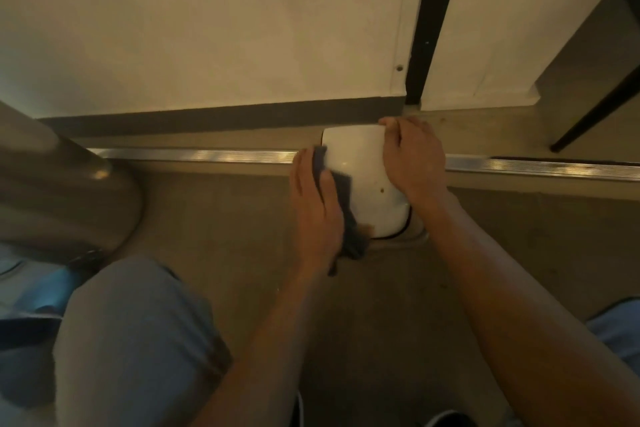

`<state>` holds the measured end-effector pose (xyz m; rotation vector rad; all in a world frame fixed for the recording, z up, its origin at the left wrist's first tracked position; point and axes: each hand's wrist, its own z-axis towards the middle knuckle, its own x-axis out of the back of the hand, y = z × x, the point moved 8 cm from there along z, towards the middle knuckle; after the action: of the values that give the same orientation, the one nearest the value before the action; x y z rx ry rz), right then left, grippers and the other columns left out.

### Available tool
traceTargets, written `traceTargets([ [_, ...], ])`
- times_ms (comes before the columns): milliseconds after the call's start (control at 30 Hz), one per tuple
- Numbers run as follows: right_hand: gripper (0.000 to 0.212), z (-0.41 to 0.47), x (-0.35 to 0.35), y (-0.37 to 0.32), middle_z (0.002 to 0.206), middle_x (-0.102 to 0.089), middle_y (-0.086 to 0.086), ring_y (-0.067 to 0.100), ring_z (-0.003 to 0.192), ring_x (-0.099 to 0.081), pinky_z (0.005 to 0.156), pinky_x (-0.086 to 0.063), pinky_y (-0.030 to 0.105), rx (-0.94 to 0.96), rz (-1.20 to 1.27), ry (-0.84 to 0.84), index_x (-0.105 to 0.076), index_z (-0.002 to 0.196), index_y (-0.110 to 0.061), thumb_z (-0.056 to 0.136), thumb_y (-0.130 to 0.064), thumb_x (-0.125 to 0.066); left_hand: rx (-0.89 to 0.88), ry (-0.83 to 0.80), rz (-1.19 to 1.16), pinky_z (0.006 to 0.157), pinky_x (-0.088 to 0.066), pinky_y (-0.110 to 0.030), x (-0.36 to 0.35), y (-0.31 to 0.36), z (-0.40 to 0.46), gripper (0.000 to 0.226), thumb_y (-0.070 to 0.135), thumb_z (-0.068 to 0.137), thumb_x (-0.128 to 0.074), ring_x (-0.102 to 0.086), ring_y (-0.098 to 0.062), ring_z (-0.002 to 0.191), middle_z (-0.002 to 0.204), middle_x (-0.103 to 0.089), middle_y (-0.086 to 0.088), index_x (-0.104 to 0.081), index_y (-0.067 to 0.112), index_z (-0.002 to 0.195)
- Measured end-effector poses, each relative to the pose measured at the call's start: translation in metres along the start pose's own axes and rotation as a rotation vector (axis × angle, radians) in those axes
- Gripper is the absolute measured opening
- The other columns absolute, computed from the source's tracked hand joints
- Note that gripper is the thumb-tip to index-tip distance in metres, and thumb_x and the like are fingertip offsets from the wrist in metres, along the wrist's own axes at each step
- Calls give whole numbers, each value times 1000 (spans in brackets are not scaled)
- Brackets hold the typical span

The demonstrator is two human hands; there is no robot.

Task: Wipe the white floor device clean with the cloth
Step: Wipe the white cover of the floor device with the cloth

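Observation:
The white floor device (363, 180) is a rounded white shell standing on the grey floor just in front of the wall, straddling a metal floor strip. My left hand (313, 208) presses a dark blue-grey cloth (343, 211) against the device's left side; the cloth hangs down past its lower left corner. My right hand (412, 158) grips the device's right side, fingers curled over its top right edge. A small brown spot shows on the white top near my right hand.
A ribbed metal threshold strip (194, 155) runs left to right across the floor. A white wall (225, 28) with a dark skirting stands behind. A black post (433, 21) rises at the right. A grey rounded object (59, 191) sits at left. My knee (138, 340) is bottom left.

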<state>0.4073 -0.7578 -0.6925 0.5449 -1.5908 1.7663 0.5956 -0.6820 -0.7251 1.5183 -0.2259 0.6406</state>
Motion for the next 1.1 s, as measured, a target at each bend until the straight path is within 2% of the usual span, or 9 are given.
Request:
traceTargets([
  [100, 35, 1, -2, 1, 114, -64, 4, 19, 106, -54, 87, -35, 24, 27, 13, -12, -65, 119, -18, 106, -25, -34, 3, 51, 84, 116, -35, -48, -4, -21, -40, 49, 47, 105, -29, -37, -21, 143, 158, -31, -2, -12, 46, 151],
  [200, 35, 1, 0, 2, 111, -65, 4, 16, 102, -54, 86, -34, 22, 47, 9, 2, -66, 118, -17, 106, -25, -34, 22, 63, -24, 111, -41, -43, 1, -15, -8, 49, 52, 105, -27, -48, -15, 131, 144, -49, -1, -35, 30, 148],
  [267, 34, 1, 1, 2, 108, -65, 4, 12, 97, -51, 85, -35, 23, 50, 20, 10, -66, 117, -17, 106, -26, -35, -72, 62, 34, 110, -38, -30, 7, 13, 28, 40, 35, 108, -31, -50, -13, 126, 139, -53, 0, -48, 21, 141],
  [367, 34, 1, 2, 2, 104, -66, 4, 11, 94, -52, 83, -38, 24, 55, 29, 24, -67, 113, -16, 105, -26, -36, -135, 73, 168, 108, -35, -28, 4, 39, 54, 42, 34, 107, -30, -50, -19, 128, 140, -54, -4, -51, 16, 138],
  [533, 34, 2, 1, 1, 106, -65, 3, 11, 95, -50, 82, -35, 23, 39, 32, 31, -67, 112, -17, 104, -27, -35, -214, 67, 236, 124, -18, -40, -9, 5, -27, 52, 34, 107, -34, -16, -25, 153, 165, -16, -9, -24, 19, 156],
  [667, 34, 2, 1, -1, 103, -66, 2, 12, 93, -54, 82, -38, 23, 76, 55, 12, -66, 108, -16, 105, -27, -35, -191, -37, 337, 125, -12, -50, -23, -24, -62, 57, 31, 107, -28, -1, -31, 154, 167, 1, -11, -9, 12, 158],
  [800, 34, 2, 2, 0, 103, -66, 4, 14, 93, -55, 84, -40, 25, 76, 66, -15, -66, 108, -14, 105, -27, -35, -115, -16, 85, 120, -30, -44, 0, -2, -4, 49, 37, 108, -26, -27, -17, 148, 162, -27, -4, -24, 23, 155],
  [900, 32, 0, 5, -1, 105, -63, 2, 7, 92, -46, 83, -34, 22, 64, 60, -11, -65, 111, -13, 106, -25, -36, -62, -39, 86, 114, -38, -43, 7, 20, 43, 45, 38, 107, -28, -47, -16, 133, 146, -49, -3, -43, 21, 147],
  [1100, 31, 1, 4, 0, 103, -60, -4, 7, 93, -47, 82, -34, 21, 59, 67, 17, -65, 111, -16, 106, -27, -36, 57, 86, -14, 109, -41, -30, 1, 2, 1, 42, 38, 106, -36, -51, -14, 127, 138, -52, -3, -42, 21, 144],
])
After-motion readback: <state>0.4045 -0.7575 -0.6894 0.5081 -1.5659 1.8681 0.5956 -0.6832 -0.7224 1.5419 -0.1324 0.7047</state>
